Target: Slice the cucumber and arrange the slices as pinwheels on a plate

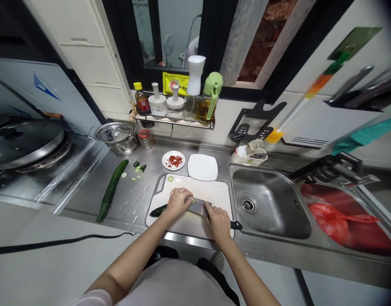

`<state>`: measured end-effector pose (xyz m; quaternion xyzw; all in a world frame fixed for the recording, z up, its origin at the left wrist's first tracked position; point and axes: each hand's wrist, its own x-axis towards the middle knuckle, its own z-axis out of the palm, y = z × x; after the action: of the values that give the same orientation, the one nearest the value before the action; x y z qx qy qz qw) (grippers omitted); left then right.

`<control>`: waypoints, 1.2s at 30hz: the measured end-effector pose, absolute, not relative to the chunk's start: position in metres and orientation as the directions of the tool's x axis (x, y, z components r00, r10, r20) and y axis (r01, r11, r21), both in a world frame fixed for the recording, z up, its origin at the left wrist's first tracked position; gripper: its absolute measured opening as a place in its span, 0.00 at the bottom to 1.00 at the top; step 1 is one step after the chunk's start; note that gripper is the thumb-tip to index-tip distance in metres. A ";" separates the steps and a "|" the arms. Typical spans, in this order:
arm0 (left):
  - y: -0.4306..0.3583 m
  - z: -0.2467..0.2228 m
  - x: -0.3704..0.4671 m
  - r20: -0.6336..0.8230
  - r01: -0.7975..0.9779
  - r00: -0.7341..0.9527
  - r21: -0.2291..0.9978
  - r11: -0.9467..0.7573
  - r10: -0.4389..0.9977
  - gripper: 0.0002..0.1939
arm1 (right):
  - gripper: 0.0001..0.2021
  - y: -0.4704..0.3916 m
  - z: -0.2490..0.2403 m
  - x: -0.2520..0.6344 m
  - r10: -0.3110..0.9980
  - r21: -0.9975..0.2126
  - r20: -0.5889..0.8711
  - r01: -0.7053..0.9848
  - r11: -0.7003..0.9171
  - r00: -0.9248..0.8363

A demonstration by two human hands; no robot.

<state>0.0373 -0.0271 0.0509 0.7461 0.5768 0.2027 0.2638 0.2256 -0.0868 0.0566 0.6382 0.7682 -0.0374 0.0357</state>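
Observation:
On the white cutting board (182, 224) lies a dark green cucumber (157, 211), its left end showing and the rest under my left hand (178, 203), whose fingers are closed round it. My right hand (218, 221) grips a knife (198, 207) near the base of its blade, and the black handle sticks out to the right. The blade is at the cucumber's right end, close to my left fingertips, with a pale green slice beside it. One round slice (170, 179) rests near the board's top left corner.
Left of the board are a whole cucumber (112, 191) and cut pieces (137, 168). Behind it stand a plate of red bits (173, 160) and a white square plate (202, 167). A sink (271, 202) is at the right, a steel pot (119, 138) at back left.

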 end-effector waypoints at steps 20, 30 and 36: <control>0.048 0.009 -0.021 -0.249 0.648 -0.367 0.623 0.438 0.896 0.06 | 0.21 -0.078 0.043 0.258 0.988 -0.045 -0.153 0.999 0.000 -0.007; 0.062 -0.003 -0.017 -0.178 0.751 -0.324 0.548 0.367 0.929 0.06 | 0.19 -0.074 0.038 0.257 0.985 -0.070 -0.171 0.997 -0.015 0.002; 0.062 -0.004 -0.016 -0.141 0.761 -0.317 0.552 0.340 0.938 0.08 | 0.20 -0.073 0.038 0.258 0.983 -0.070 -0.184 0.997 -0.020 0.007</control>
<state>-0.0162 0.0624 -0.0038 0.5396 0.7873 0.1966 0.2244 0.2576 -0.0725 0.0379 0.7085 0.6987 -0.0906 0.0399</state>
